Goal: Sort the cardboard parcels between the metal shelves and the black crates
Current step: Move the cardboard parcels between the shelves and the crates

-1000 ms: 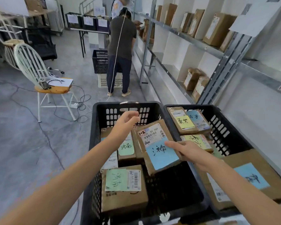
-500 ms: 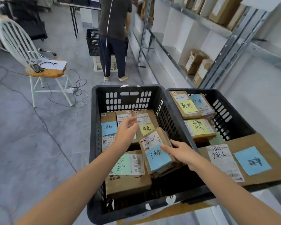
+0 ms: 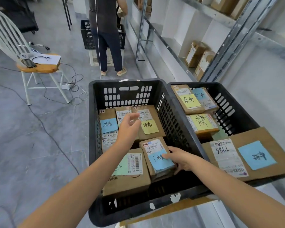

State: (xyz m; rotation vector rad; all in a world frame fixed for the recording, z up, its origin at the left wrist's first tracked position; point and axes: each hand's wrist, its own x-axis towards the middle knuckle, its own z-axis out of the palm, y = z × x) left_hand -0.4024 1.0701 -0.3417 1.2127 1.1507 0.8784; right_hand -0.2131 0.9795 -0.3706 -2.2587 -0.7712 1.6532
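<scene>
Two black crates stand side by side in front of me. Inside the left crate (image 3: 173, 112) my right hand (image 3: 179, 159) grips a small cardboard parcel with a blue note (image 3: 156, 155), which rests low among the other parcels. My left hand (image 3: 128, 129) hovers open above the parcels at the back of that crate, among them one with a yellow note (image 3: 149, 125). A larger parcel with a green note (image 3: 128, 173) lies at the front. The right crate (image 3: 234, 102) holds parcels with yellow and blue notes, and a wide flat parcel (image 3: 247, 153) lies across its near rim.
Metal shelves (image 3: 184, 53) with cardboard parcels run along the right wall. Another person (image 3: 107, 33) stands ahead by a black crate stacked on a white one. A white chair (image 3: 31, 63) with cables on the floor is at the left.
My right hand has lowered the blue-note parcel from above the crate down among the other parcels. The view has tilted downward and my left hand stays open over the back parcels.
</scene>
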